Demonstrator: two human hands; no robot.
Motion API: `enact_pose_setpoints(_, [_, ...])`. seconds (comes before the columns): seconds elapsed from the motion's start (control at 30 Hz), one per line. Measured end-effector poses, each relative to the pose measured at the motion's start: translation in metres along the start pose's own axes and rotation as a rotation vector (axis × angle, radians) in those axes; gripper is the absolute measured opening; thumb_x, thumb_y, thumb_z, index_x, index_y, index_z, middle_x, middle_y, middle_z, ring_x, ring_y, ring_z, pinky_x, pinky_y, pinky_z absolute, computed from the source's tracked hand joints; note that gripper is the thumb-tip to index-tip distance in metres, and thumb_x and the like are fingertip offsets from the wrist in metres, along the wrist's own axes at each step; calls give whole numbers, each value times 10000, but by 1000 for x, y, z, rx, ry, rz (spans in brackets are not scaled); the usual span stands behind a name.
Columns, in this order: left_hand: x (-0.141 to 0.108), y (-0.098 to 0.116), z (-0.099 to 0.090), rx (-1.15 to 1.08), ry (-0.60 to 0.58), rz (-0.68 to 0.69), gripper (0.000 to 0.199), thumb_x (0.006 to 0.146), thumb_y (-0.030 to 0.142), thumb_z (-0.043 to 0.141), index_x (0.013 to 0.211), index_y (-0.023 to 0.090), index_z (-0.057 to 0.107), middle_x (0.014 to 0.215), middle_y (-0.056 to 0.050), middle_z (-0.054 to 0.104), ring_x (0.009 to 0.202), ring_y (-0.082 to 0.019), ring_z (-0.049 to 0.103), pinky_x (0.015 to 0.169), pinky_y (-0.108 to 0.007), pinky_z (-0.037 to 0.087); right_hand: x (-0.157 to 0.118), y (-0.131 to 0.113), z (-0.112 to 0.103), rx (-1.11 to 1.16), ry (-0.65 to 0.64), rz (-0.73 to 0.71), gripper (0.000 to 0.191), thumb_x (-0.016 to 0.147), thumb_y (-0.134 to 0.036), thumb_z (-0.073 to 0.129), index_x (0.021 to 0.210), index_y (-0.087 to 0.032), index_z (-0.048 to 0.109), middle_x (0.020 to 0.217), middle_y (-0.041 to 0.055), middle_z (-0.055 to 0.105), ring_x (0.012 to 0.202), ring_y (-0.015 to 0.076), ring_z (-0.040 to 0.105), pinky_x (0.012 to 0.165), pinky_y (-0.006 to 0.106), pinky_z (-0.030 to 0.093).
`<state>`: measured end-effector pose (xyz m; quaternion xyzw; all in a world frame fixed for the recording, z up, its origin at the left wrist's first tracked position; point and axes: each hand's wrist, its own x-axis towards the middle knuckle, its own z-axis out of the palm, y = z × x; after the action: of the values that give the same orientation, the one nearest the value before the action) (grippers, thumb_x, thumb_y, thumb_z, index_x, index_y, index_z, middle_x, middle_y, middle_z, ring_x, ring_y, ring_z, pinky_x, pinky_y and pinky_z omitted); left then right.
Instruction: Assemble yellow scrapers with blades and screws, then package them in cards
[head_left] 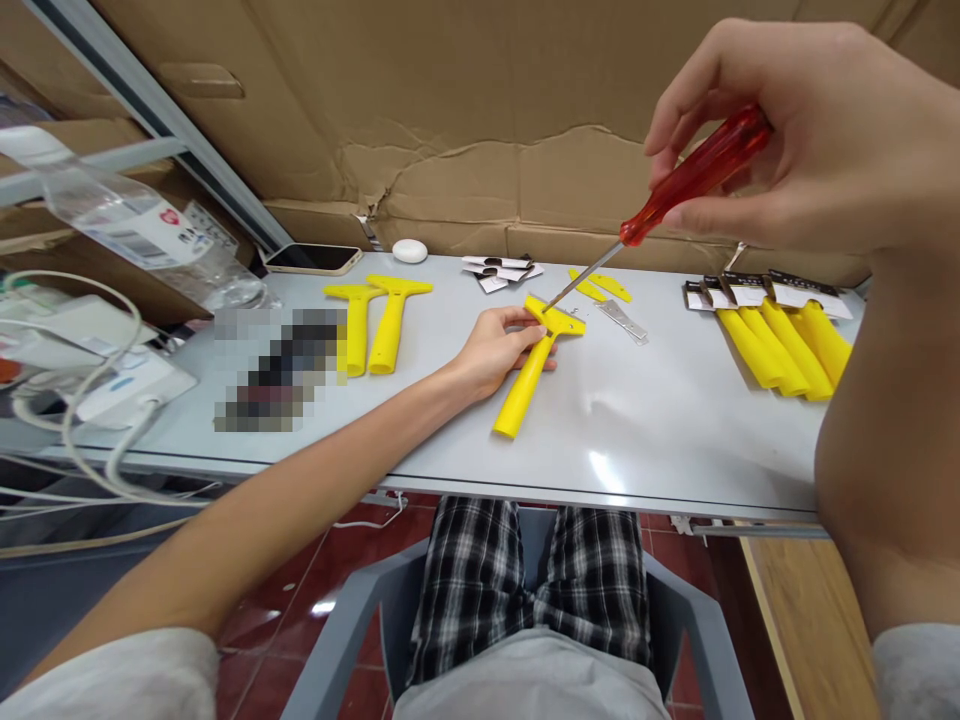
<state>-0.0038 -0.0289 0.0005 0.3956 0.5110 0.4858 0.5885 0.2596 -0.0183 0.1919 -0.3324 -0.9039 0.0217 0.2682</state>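
A yellow scraper [525, 385] lies tilted near the middle of the white table, its wide head pointing away from me. My left hand [496, 350] grips it just below the head, thumb on top and fingers beneath. High on the right, my right hand [795, 140] is closed around the red handle of a screwdriver [697, 175]. The screwdriver's metal tip meets the left part of the scraper's head. Just behind the head are small yellow plates [611, 287] and thin clear-wrapped strips [621, 322].
Two yellow scrapers [388, 325] stand left of my hand, with a phone [315, 259] and white oval object [409, 251] behind. Packaged scrapers [780, 345] lie right. Black-and-white cards [499, 270] rest at the back. A bottle [142, 225] and cables [67, 400] occupy the left.
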Motion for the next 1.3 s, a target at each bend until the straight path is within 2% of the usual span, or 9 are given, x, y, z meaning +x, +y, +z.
enact_pose_setpoints(0.17, [1, 0, -1, -10, -4, 4, 118, 999, 13, 745, 1047, 111, 701, 1085, -153, 802, 875, -253, 838, 809, -451, 751, 2, -2, -1, -29, 4, 61, 323, 820, -100, 942, 1049, -256, 776, 907, -76, 799, 797, 100, 738, 611, 200, 518])
enact_pose_setpoints(0.33, [1, -1, -1, -16, -12, 8, 140, 977, 16, 780, 1044, 111, 702, 1093, -150, 800, 863, -245, 834, 849, -474, 749, 4, 0, 1, -90, 4, 90, 126, 892, -201, 867, 956, -246, 769, 833, -60, 779, 750, 112, 714, 585, 245, 486])
enact_pose_setpoints(0.53, [1, -1, -1, 1, -14, 15, 118, 998, 16, 736, 1056, 110, 696, 1084, -154, 801, 880, -256, 836, 827, -458, 747, 1, 3, -1, -48, -22, 15, 393, 825, -132, 932, 1145, -270, 750, 1027, -80, 784, 819, 74, 703, 584, 199, 471])
enact_pose_setpoints(0.67, [1, -1, -1, 6, -14, 11, 116, 1003, 21, 725, 1065, 114, 694, 1088, -150, 803, 895, -254, 836, 824, -448, 750, 1, 1, -2, -33, -14, 31, 355, 835, -104, 920, 1106, -265, 756, 966, -85, 789, 846, 88, 739, 629, 201, 517])
enact_pose_setpoints(0.8, [1, -1, -1, -1, -13, 6, 129, 984, 26, 759, 1050, 118, 696, 1055, -143, 804, 894, -258, 838, 852, -471, 750, 3, -2, 0, -115, 32, 94, 264, 839, -120, 922, 1011, -248, 769, 848, -86, 758, 752, 96, 696, 626, 253, 475])
enact_pose_setpoints(0.93, [1, -1, -1, 8, -9, 14, 105, 1002, 21, 720, 1047, 113, 695, 1072, -151, 802, 882, -264, 839, 850, -493, 749, 4, -4, 2, -151, 42, 112, 162, 878, -170, 896, 910, -248, 757, 741, -96, 714, 680, 98, 657, 620, 273, 458])
enact_pose_setpoints(1.0, [1, -1, -1, 10, -3, 18, 103, 1006, 23, 713, 1051, 113, 695, 1076, -154, 803, 883, -269, 841, 839, -490, 749, 3, -3, 1, -121, 10, 115, 172, 875, -206, 903, 946, -250, 753, 781, -83, 739, 714, 114, 693, 597, 266, 477])
enact_pose_setpoints(1.17, [1, -2, -1, 15, -11, 18, 110, 1008, 27, 718, 1061, 119, 689, 1062, -142, 807, 897, -254, 840, 821, -435, 751, 0, 3, -3, -69, -28, 25, 448, 812, -165, 965, 1173, -267, 720, 1053, -64, 768, 824, 77, 700, 590, 191, 476])
enact_pose_setpoints(1.3, [1, -1, -1, 16, -12, 7, 108, 1012, 25, 708, 1069, 116, 692, 1081, -149, 805, 896, -258, 842, 825, -449, 752, -1, 0, -3, -21, -3, 31, 408, 816, -88, 934, 1111, -261, 710, 987, -86, 774, 830, 83, 728, 629, 193, 515])
